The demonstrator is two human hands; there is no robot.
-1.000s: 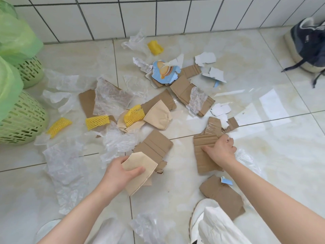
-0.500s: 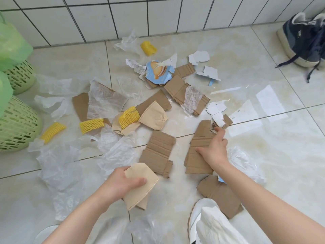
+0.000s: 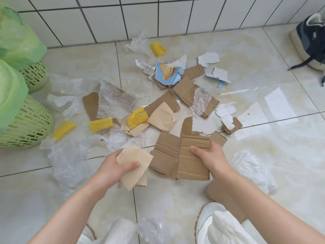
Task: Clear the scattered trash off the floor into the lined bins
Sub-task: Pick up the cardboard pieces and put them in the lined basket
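My left hand grips a flattened beige paper piece just above the floor. My right hand holds a brown corrugated cardboard piece, thumb on top; it overlaps a second cardboard piece on the tiles. Two light green perforated bins with green liners stand at the far left. More cardboard scraps, yellow foam netting, clear plastic wrap and torn white paper lie scattered across the floor ahead.
A white tiled wall closes the far side. A dark sneaker sits at the top right. My white shoe and trouser leg are at the bottom edge, beside crumpled plastic and another cardboard piece.
My right hand has dragged its cardboard piece leftward until it overlaps the piece next to my left hand. My left hand has kept hold of the beige paper.
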